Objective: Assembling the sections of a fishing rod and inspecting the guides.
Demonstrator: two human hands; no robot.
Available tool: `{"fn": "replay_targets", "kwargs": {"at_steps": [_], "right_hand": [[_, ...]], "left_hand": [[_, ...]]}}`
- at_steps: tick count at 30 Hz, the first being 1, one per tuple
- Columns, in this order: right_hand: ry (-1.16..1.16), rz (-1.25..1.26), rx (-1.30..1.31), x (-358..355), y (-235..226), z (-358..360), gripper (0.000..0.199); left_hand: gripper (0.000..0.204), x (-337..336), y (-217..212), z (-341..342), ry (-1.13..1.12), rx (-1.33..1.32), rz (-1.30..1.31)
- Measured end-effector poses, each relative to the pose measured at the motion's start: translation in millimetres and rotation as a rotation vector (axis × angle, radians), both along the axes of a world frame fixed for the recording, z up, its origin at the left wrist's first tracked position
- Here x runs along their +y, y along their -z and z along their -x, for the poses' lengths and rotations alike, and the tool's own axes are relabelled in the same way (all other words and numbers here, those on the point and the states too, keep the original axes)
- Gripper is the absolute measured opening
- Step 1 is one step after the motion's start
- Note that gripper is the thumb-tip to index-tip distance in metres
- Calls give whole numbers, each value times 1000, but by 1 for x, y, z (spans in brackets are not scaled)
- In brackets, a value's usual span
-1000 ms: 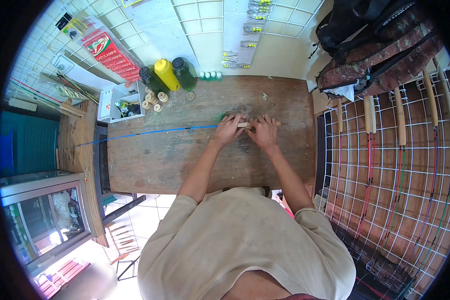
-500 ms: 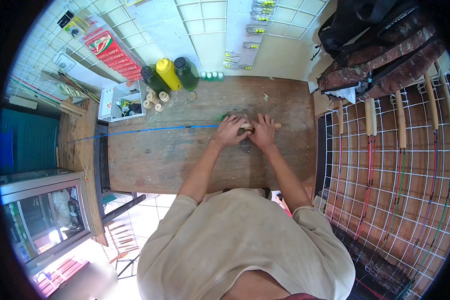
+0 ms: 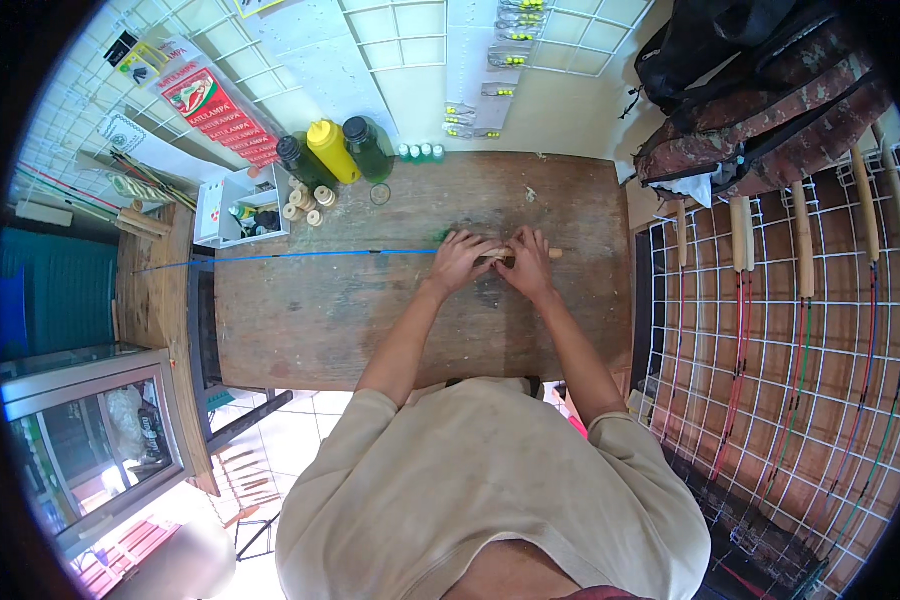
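A thin blue fishing rod [image 3: 310, 255] lies across the wooden table [image 3: 340, 330], its tip reaching past the left edge. Its light wooden handle [image 3: 557, 253] sticks out to the right of my hands. My left hand [image 3: 458, 262] is closed on the rod where the blue shaft meets the handle. Beside it, my right hand [image 3: 526, 264] grips the handle, thumb and fingers bent round it. The two hands nearly meet, and a short piece of pale wood shows between them. Whatever lies under the fingers is hidden.
Along the back stand dark green bottles [image 3: 367, 152], a yellow squeeze bottle [image 3: 332, 152], small white-capped vials [image 3: 421, 153] and wooden spools [image 3: 305, 203]. A white box [image 3: 232, 213] holds small items. More rods hang on the right-hand wire rack [image 3: 770, 370], below a camouflage bag [image 3: 760, 130].
My fingers have shifted slightly on the handle, and a little more pale wood shows between the hands. The rod stays nearly in place.
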State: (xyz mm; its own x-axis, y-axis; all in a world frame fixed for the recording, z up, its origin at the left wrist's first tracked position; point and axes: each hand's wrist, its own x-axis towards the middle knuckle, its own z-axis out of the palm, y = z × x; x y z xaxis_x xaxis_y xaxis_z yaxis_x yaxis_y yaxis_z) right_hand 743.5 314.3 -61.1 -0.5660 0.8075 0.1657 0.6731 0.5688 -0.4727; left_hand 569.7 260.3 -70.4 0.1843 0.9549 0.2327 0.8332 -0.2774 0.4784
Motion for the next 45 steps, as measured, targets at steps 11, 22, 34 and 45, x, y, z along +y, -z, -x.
{"fn": "replay_targets", "kwargs": {"at_steps": [11,22,34,45], "right_hand": [[25,11,40,-2,-4,3,39],[-29,-63,-107,-7,-6,4,50],[-39,-85,-105,-9,-1,-3,54],[60,-99,-220,-10,-14,15,70]], "left_hand": [[39,-1,1,2,69,-10,-59],[41,1,-5,-5,-22,74,39],[38,6,-1,2,-20,-69,178],[41,14,-40,-1,-63,-161,352]]}}
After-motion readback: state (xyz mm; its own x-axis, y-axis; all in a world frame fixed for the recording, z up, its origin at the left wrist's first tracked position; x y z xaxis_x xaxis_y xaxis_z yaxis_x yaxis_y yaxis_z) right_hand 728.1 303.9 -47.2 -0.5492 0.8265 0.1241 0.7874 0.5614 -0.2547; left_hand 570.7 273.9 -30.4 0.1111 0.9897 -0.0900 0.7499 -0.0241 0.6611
